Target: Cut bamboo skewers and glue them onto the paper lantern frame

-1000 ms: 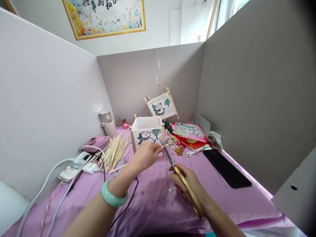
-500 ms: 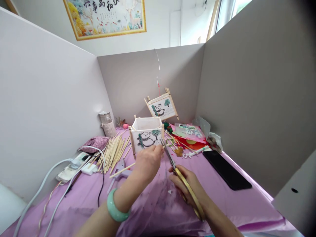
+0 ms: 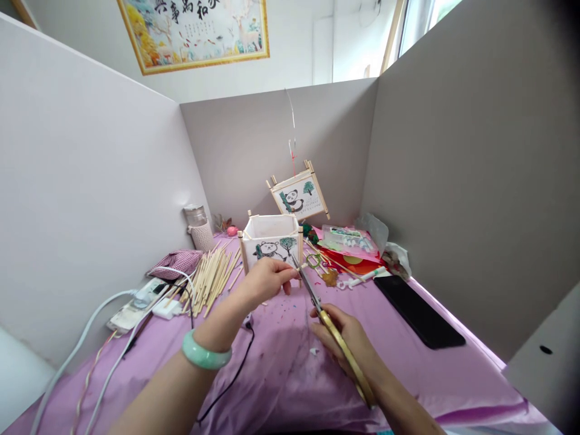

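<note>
Gripping a pair of long scissors with gold-coloured handles and grey metal blades (image 3: 334,333), the right hand (image 3: 356,338) has its fingers wrapped on the handles, an arrangement we judge to give leverage while leaving the blades exposed. The scissors stand above the pinkish-purple cloth (image 3: 281,344), their long axis running from lower right to upper left, tips pointing away from the wearer. Right of them lies a flat, black, rectangular slab (image 3: 419,311).

We note the left hand (image 3: 267,283), with a pale green ring bangle (image 3: 206,357) at its wrist, bent inward beside the blades, apparently so that its fingertips meet the cutting edges. Thumb and forefinger are near together; whether they pinch anything we cannot tell.

Just beyond, we record an upright, open-topped white box with wooden corner posts (image 3: 267,227); to its left, a loose heap of thin, pale wooden sticks (image 3: 209,278). Farthest, a tilted, panda-painted white lantern with wooden rods (image 3: 299,196) hangs.
</note>
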`<state>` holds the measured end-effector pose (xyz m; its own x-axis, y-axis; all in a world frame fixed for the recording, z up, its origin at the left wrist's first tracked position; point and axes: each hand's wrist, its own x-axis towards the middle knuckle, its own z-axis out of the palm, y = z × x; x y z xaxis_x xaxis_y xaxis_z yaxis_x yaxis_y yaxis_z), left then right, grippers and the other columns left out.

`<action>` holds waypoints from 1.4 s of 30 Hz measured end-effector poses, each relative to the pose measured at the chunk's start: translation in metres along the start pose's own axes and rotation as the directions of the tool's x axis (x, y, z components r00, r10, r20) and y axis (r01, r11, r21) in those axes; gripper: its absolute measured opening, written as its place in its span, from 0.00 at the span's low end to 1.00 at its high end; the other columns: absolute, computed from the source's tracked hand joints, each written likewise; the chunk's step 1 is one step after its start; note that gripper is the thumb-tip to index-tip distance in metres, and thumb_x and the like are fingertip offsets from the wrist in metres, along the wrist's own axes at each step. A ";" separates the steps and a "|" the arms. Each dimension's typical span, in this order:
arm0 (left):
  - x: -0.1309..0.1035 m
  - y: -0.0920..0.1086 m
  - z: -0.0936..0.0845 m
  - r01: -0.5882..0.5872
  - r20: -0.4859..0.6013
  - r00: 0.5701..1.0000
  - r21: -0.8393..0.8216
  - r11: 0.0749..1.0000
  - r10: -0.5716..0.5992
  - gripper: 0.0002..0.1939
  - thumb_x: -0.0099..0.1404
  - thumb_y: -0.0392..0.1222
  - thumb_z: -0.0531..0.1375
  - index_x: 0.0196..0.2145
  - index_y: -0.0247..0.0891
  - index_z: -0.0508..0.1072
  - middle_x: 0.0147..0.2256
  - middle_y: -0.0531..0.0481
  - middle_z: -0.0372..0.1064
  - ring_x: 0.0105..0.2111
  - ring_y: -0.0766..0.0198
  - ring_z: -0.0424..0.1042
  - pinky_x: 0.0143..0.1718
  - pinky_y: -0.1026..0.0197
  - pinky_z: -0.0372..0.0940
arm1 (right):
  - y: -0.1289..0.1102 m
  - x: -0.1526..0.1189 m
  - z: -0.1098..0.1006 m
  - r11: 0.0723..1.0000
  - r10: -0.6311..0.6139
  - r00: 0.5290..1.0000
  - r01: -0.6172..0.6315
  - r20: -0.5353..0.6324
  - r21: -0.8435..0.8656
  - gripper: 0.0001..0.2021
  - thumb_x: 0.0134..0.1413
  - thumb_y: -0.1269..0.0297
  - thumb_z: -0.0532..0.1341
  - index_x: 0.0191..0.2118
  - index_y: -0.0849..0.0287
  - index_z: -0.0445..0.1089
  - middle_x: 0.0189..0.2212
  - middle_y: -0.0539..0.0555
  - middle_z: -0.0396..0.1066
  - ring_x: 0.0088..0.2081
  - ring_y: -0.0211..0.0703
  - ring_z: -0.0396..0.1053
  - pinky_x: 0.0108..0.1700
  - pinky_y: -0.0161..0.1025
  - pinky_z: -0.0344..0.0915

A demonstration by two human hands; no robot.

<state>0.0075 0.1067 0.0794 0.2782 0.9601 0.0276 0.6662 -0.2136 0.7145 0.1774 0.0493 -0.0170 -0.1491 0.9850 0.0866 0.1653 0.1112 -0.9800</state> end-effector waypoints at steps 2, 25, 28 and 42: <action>-0.004 0.000 0.006 -0.092 -0.122 0.985 0.230 0.969 0.122 0.17 0.66 0.44 0.52 0.24 0.35 0.74 0.20 0.52 0.69 0.19 0.69 0.61 0.23 0.66 0.54 | -0.002 0.000 0.000 0.999 0.033 0.999 -0.033 0.013 -0.008 0.12 0.49 0.59 0.60 0.38 0.60 0.65 0.18 0.42 0.56 0.16 0.31 0.53 0.17 0.30 0.49; -0.030 0.031 0.032 -0.200 -0.006 0.945 0.779 0.594 0.326 0.07 0.63 0.33 0.53 0.36 0.35 0.71 0.30 0.46 0.74 0.30 0.56 0.75 0.29 0.60 0.64 | -0.014 0.002 -0.009 0.989 -0.144 0.984 0.141 0.107 0.034 0.14 0.54 0.58 0.61 0.43 0.58 0.59 0.24 0.44 0.59 0.24 0.35 0.57 0.27 0.34 0.56; -0.031 0.032 0.031 -0.193 -0.019 0.943 0.783 0.592 0.332 0.08 0.65 0.34 0.51 0.35 0.35 0.71 0.30 0.46 0.74 0.30 0.55 0.75 0.29 0.59 0.64 | -0.015 0.005 -0.008 0.991 -0.134 0.982 0.131 0.130 0.036 0.14 0.55 0.60 0.60 0.43 0.59 0.59 0.24 0.44 0.58 0.25 0.35 0.55 0.27 0.34 0.55; -0.033 0.010 0.045 -0.095 -0.277 0.815 0.802 0.589 0.509 0.13 0.70 0.41 0.48 0.33 0.38 0.70 0.29 0.47 0.71 0.30 0.58 0.72 0.26 0.61 0.58 | -0.021 0.004 -0.003 0.985 -0.075 0.994 0.062 0.076 0.158 0.13 0.45 0.65 0.60 0.39 0.57 0.61 0.22 0.42 0.56 0.21 0.32 0.52 0.22 0.31 0.52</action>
<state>0.0356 0.0651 0.0542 0.3742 0.7239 0.5796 0.9212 -0.3619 -0.1427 0.1760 0.0510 0.0047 -0.2346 0.9610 0.1461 -0.0005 0.1502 -0.9887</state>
